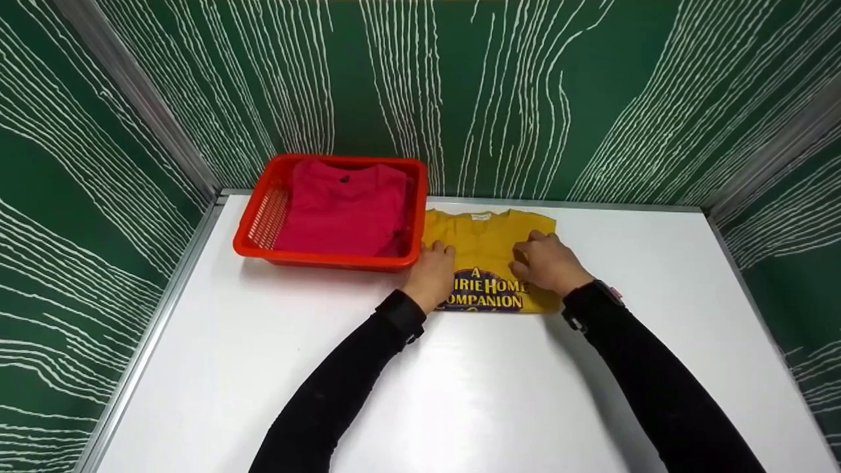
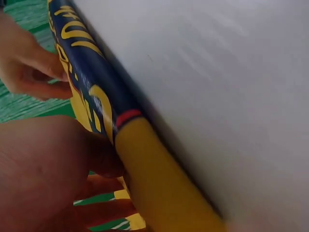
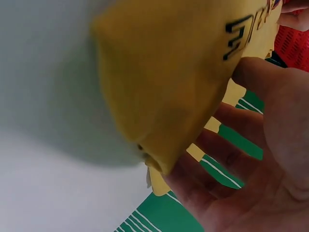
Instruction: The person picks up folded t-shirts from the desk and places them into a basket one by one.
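At 10 o'clock on the white desk (image 1: 217,355), a red basket (image 1: 328,261) holds a pink shirt (image 1: 345,217); a green, white-streaked wall (image 1: 453,98) stands at 12 o'clock.

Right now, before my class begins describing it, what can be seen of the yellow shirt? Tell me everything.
The yellow shirt looks like soft cloth, folded roughly rectangular, print upward, with a small white label at the far neckline. A dark panel carries yellow lettering, including "HOME", partly covered by the left hand. The near edge is a rounded fold. It is on the white table, just right of the red basket; whether they touch is unclear. The right hand and left touch it.
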The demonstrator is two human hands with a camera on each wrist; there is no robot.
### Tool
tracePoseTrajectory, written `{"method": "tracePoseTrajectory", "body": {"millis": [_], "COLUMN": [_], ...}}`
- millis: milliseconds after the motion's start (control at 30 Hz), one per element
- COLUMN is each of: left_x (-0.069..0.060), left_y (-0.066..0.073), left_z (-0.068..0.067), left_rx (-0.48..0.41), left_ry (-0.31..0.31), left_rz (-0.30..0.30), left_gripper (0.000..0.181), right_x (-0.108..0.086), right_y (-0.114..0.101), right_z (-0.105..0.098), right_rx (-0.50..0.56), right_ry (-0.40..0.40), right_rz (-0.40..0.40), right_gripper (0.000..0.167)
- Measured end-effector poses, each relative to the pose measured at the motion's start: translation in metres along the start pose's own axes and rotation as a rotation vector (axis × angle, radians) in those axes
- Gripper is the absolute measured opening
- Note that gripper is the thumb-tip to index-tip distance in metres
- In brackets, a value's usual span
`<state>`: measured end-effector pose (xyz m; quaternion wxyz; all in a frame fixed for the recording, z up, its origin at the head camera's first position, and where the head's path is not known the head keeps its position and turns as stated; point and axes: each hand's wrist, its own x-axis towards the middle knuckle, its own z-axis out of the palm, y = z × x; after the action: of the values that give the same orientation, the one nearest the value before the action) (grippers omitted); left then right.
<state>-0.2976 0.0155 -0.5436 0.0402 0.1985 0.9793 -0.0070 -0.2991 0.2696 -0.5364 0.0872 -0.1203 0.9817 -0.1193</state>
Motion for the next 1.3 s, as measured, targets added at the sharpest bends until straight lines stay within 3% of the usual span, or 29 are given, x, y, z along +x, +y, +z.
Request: {"method": "tracePoseTrajectory", "body": {"millis": [467,800,967,1300], "left_x": [-0.035,-0.063,-0.077,-0.094], "left_y": [-0.001,-0.001,-0.003,-0.004], "left_z": [0.008,0.011,0.013,0.015], "left_rx": [0.178,0.135,0.158,0.211], "left_ry": [0.042,0.05,0.064,0.135], "left_rz": [0.09,0.16,0.216,0.258], "left_gripper": [0.038,0.038,0.043,0.041], "right_x": [-0.028,-0.058,-0.073,-0.09], "right_y": [-0.009,-0.015,-0.02,-0.026], "right_z": [0.008,0.016,0.018,0.029], "right_rx": [-0.045,-0.002,-0.026,-0.047], "right_ry": [-0.034,-0.007,0.001,0.048], "right_rz": [-0.039,-0.047,-0.049,-0.073], "right_gripper": [0.048,0.047,0.048,0.047]}}
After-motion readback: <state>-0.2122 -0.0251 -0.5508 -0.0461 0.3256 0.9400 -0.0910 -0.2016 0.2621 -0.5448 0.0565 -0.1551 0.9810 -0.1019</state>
